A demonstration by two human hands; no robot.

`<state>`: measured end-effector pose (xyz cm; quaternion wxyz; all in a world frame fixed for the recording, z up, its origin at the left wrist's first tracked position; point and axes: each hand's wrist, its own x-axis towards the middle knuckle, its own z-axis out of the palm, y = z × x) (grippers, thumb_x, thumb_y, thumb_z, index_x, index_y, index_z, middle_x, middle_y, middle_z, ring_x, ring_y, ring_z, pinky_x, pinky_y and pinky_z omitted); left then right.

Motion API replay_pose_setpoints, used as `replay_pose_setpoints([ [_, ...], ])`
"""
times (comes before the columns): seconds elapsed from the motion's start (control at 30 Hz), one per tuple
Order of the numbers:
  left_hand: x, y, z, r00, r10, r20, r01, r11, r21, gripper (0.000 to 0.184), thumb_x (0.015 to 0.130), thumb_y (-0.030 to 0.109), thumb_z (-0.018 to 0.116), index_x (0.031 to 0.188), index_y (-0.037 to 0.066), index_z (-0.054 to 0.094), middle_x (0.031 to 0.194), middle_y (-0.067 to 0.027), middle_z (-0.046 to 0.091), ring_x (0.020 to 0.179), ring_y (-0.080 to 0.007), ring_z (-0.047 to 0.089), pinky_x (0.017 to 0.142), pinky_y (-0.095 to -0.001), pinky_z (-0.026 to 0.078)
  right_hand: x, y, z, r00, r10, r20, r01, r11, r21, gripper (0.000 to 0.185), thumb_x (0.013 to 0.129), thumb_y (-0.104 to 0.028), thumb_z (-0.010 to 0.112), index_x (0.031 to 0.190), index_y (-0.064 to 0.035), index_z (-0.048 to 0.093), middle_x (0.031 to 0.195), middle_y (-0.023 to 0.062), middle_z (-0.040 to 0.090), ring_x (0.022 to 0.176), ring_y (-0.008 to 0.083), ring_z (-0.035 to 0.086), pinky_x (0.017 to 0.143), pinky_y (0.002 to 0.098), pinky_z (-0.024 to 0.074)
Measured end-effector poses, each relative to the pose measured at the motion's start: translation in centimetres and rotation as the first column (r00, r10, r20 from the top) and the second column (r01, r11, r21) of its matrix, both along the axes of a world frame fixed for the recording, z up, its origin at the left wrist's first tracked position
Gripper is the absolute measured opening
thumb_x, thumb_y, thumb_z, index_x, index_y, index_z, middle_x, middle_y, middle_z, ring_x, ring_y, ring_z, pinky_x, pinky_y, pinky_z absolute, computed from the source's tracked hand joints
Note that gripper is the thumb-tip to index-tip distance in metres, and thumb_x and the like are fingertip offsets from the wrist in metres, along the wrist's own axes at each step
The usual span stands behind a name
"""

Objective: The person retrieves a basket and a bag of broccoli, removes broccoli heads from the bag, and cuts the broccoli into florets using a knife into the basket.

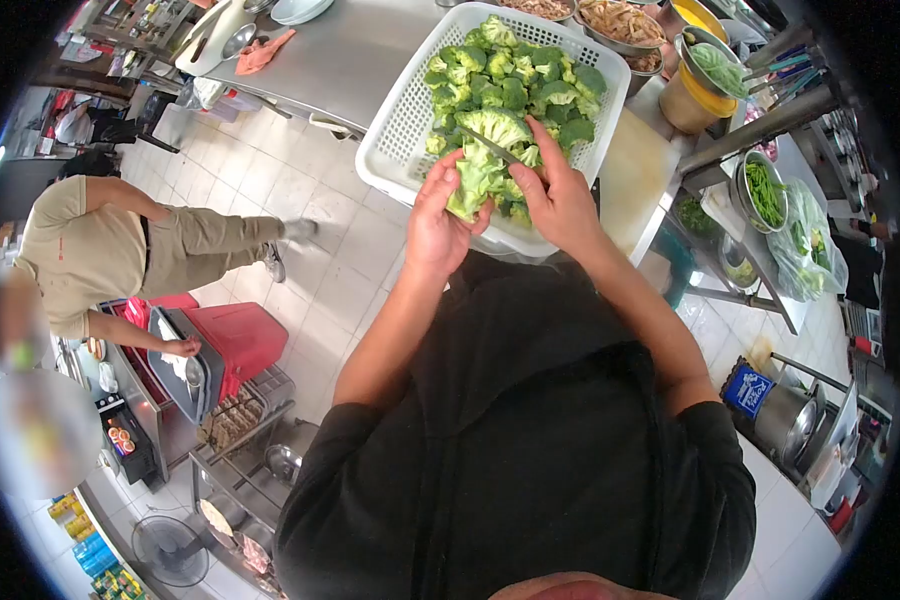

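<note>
A black top (540, 420) fills the foreground as a person's left hand (438, 220) clamps its fingers on a broccoli head (478, 185) above a white basket (392, 160) of florets (515, 75); the right hand's (562, 205) fingers grip a knife (492, 148), blade across the broccoli.

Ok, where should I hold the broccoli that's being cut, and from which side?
Probably by its thick pale stem, from the left, as the left hand does: the florets face away from the body, and the knife reaches across from the right hand.
</note>
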<state>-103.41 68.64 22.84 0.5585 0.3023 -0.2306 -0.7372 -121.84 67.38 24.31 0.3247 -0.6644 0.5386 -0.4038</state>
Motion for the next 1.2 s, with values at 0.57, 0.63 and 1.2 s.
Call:
replay_pose_setpoints([
  [0.57,2.5,-1.6,-3.7,0.649,0.426,0.631,-0.011,0.834,-0.552,0.047,0.085,0.005,0.077,0.125,0.003,0.052,0.104,-0.0068,0.063,0.083,-0.016,0.061,0.076,-0.0269,0.05,-0.6,-0.1,0.6,1.0,0.008,-0.014,-0.005,0.983,0.186,0.064,0.1,-0.035,0.057,0.153,-0.0055,0.036,0.069,0.0178,0.063,0.062,0.0318,0.063,0.063,0.0434,0.0489],
  [0.63,3.0,-1.3,-3.5,0.548,0.358,0.756,0.048,0.889,-0.455,0.049,0.081,0.007,0.08,0.122,0.003,0.053,0.104,-0.0093,0.064,0.086,-0.0176,0.062,0.077,-0.0288,0.051,0.1,0.2,1.3,0.988,0.054,-0.141,-0.029,0.984,0.176,0.064,0.1,-0.035,0.055,0.153,-0.0062,0.036,0.071,0.0227,0.065,0.067,0.0394,0.065,0.065,0.0474,0.0491],
  [1.2,2.7,-0.9,-1.9,0.254,0.465,0.848,0.232,0.822,-0.521,0.049,0.08,0.011,0.08,0.12,0.003,0.053,0.111,-0.0187,0.064,0.092,-0.0357,0.065,0.076,-0.0403,0.053,1.7,-2.6,-3.3,0.966,0.052,-0.252,-0.041,0.998,0.048,0.058,0.1,-0.035,0.054,0.151,-0.0113,0.039,0.083,0.0228,0.069,0.077,0.0407,0.067,0.07,0.0493,0.0513],
])
